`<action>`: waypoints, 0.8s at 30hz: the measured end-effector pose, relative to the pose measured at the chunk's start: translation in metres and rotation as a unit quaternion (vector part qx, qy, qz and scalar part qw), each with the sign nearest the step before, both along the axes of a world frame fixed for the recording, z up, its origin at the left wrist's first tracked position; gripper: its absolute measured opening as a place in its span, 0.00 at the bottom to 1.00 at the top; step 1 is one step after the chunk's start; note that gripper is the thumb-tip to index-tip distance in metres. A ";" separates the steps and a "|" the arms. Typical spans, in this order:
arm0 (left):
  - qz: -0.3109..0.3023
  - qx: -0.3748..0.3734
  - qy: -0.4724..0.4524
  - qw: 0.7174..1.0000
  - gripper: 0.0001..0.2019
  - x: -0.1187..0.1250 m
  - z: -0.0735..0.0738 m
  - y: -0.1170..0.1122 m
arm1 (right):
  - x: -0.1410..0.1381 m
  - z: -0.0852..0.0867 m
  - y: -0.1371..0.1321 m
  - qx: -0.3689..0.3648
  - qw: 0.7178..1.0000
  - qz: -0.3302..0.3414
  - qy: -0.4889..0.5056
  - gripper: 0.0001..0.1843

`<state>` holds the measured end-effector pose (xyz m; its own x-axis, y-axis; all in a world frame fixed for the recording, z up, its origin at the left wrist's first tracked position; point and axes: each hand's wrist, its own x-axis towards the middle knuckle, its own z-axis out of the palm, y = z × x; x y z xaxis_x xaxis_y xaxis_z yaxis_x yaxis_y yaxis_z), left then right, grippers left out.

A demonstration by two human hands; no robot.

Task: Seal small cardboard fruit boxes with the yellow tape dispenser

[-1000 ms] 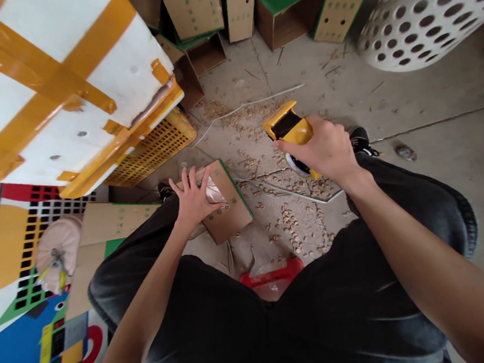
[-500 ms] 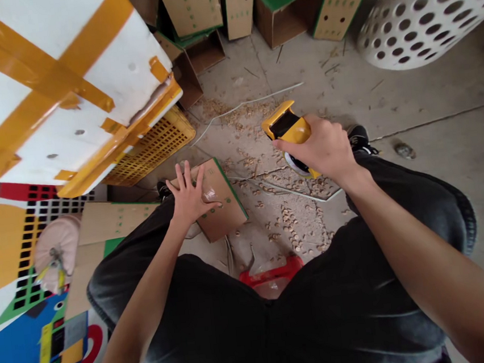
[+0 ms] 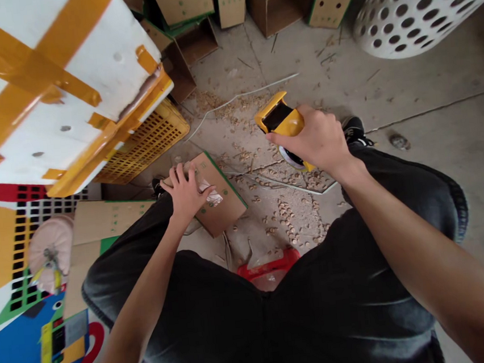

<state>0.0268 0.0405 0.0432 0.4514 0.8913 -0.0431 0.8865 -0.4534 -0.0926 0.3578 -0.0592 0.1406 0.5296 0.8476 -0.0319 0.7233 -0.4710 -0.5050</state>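
My left hand rests on the upper left of a small cardboard box with green edges. Its fingers are spread and slightly bent, the thumb lying by a shiny clear strip of tape on the box face. The box stands tilted between my legs. To the right, my right hand is wrapped round a yellow and black tape dispenser, held over the floor and apart from the box. A white round edge shows on the dispenser's underside. The palm hides part of its body.
Brown chips litter the floor, with a thin white strip among them. Cardboard boxes line the back. A taped white foam box sits above a yellow crate. A white perforated basket stands back right.
My left hand's fingers have drawn in and bent a little on the box, baring more of the clear strip. My right hand keeps its hold on the dispenser. The view has shifted slightly.
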 end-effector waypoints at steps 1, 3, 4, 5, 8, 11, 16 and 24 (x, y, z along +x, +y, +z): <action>0.004 -0.003 0.003 1.000 0.50 0.000 0.000 0.000 | 0.000 0.000 0.000 0.004 1.000 -0.001 0.000 0.33; 0.000 -0.008 0.015 1.000 0.54 -0.001 0.002 0.000 | 0.000 0.000 0.000 0.002 1.000 -0.003 0.003 0.32; -0.004 -0.010 0.021 1.000 0.57 -0.002 0.004 0.000 | 0.000 0.001 0.000 -0.003 1.000 -0.003 0.007 0.32; -0.009 -0.012 0.027 1.000 0.61 -0.003 0.005 -0.001 | -0.001 0.001 0.000 -0.009 1.000 -0.003 0.010 0.31; -0.031 -0.016 0.041 0.999 0.68 -0.005 0.007 -0.001 | -0.001 0.003 -0.001 -0.021 1.000 0.003 0.017 0.30; -0.050 -0.024 0.056 0.997 0.69 -0.008 0.008 0.001 | -0.001 0.002 -0.001 -0.025 1.000 0.006 0.012 0.30; -0.051 -0.032 0.078 0.995 0.71 -0.011 0.008 0.003 | -0.002 -0.002 0.000 -0.024 1.000 0.005 0.015 0.29; -0.028 -0.010 0.063 0.998 0.71 -0.007 0.006 -0.005 | -0.005 -0.001 0.001 -0.028 1.000 0.007 -0.003 0.30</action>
